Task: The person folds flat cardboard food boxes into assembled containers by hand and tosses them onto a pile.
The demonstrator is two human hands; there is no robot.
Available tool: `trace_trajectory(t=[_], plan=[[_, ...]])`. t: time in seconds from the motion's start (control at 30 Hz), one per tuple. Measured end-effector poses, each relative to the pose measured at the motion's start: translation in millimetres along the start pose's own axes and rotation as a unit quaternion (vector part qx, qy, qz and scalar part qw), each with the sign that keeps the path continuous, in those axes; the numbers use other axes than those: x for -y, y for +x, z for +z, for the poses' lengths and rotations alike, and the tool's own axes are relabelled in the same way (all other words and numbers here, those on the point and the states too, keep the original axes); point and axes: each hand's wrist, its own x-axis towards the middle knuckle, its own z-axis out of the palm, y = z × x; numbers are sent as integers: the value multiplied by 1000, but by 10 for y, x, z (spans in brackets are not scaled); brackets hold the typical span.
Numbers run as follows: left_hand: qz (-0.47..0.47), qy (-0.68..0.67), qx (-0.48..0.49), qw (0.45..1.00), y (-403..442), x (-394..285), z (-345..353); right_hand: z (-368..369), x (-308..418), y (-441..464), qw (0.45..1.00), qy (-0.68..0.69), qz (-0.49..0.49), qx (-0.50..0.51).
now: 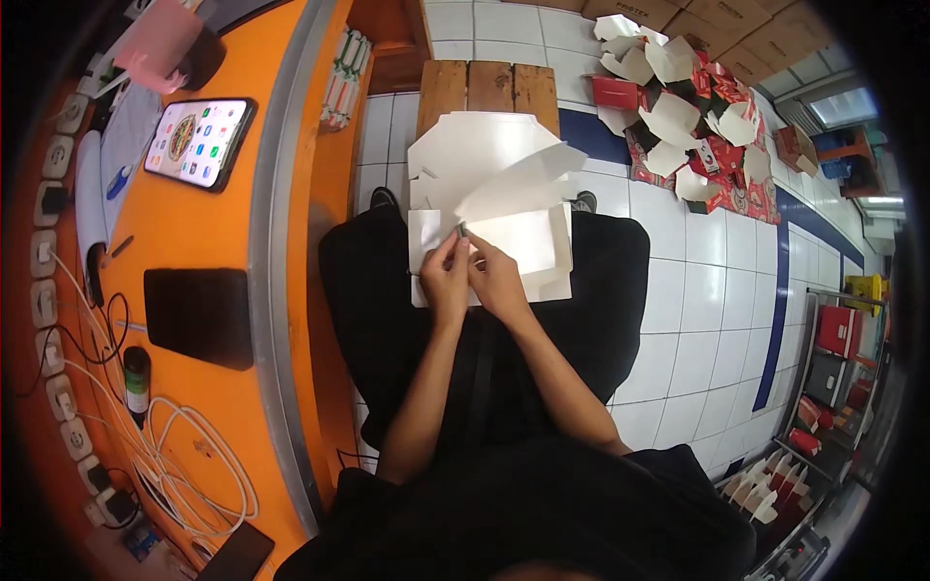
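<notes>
An unfolded white cardboard box (475, 145) lies over the wooden bench and my lap, its inner side facing up. One white panel (528, 179) stands up at a slant across it. My left hand (446, 286) is closed, with its fingertips pinching at the panel's near corner. Close beside it, my right hand (497, 283) pinches at the same corner, thumbs nearly touching. A small dark spot or piece shows between the fingertips; I cannot make out what it is.
A wooden bench (489, 85) stands ahead. To the left, an orange counter (218, 416) carries a lit phone (199, 142), a black tablet-like slab (199, 318), a bottle (137, 382) and cables. Folded red-and-white boxes (678, 116) are heaped on the floor at the right, near a rack (809, 387).
</notes>
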Motion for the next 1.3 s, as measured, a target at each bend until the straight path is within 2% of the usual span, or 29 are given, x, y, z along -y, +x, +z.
trace_trajectory(t=[0.03, 0.13, 0.17, 0.2, 0.23, 0.27, 0.33, 0.37, 0.4, 0.47, 0.5, 0.57, 0.6, 0.67, 0.7, 0.77, 0.9, 0.97, 1.0, 1.07, 1.2, 1.27, 1.3], plan=[[-8, 15, -8, 1000, 49, 10, -32, -36, -17, 18, 996, 83, -4, 24], [-21, 15, -13, 1000, 123, -70, -101, -517, -93, 166, 996, 70, -18, -45], [-12, 67, -15, 998, 137, -168, -136, -763, -52, 225, 981, -28, -16, -190], [-3, 117, -18, 993, 139, -259, -155, -1000, -55, 301, 935, -126, -15, -330], [10, 118, -29, 993, 140, -333, -141, -1146, -300, 448, 908, -219, -48, -354], [12, 113, -24, 993, 150, -388, -135, -1230, -433, 577, 905, -222, -48, -359], [80, 181, -23, 980, 172, -445, -147, -1360, -530, 769, 977, -77, -40, -196], [157, 215, -43, 963, 179, -441, -132, -1373, -529, 841, 989, 57, 12, -138], [159, 216, -42, 962, 187, -451, -115, -1390, -512, 863, 988, 59, 12, -140], [283, 271, -31, 920, 193, -470, -28, -1402, -475, 893, 994, -29, 41, -94], [241, 266, 26, 933, 131, -516, 89, -1371, -457, 876, 994, -27, 41, -93], [77, 213, 172, 959, 30, -611, 338, -1268, -400, 813, 991, -40, -19, -128], [50, 208, 214, 953, 34, -547, 470, -1233, -344, 776, 991, -41, -21, -126], [9, 214, 232, 949, 9, -588, 645, -1215, -159, 691, 987, -59, -27, -146], [8, 214, 236, 948, 22, -569, 706, -1240, -18, 638, 988, -82, 0, -131], [-64, 174, 226, 956, 64, -525, 807, -1228, -3, 607, 987, -88, 8, -131], [-66, 179, 228, 955, 182, -424, 808, -1201, -80, 639, 992, -48, 38, -107], [-116, 55, 212, 969, 205, -315, 808, -1178, -6, 587, 993, -32, 60, -93], [-116, 55, 212, 969, 201, -288, 808, -1142, 14, 541, 991, -77, 40, -101], [-158, -86, 201, 963, 185, -224, 794, -1096, -18, 444, 987, -120, 21, -107], [-136, -85, 193, 968, 209, -147, 736, -1013, -291, 308, 988, -131, -65, -57], [-140, -113, 228, 957, 190, -166, 684, -1006, -171, 243, 997, -46, 41, -42], [-143, -109, 249, 951, 174, -206, 636, -946, -437, 283, 996, 59, 65, -20]])
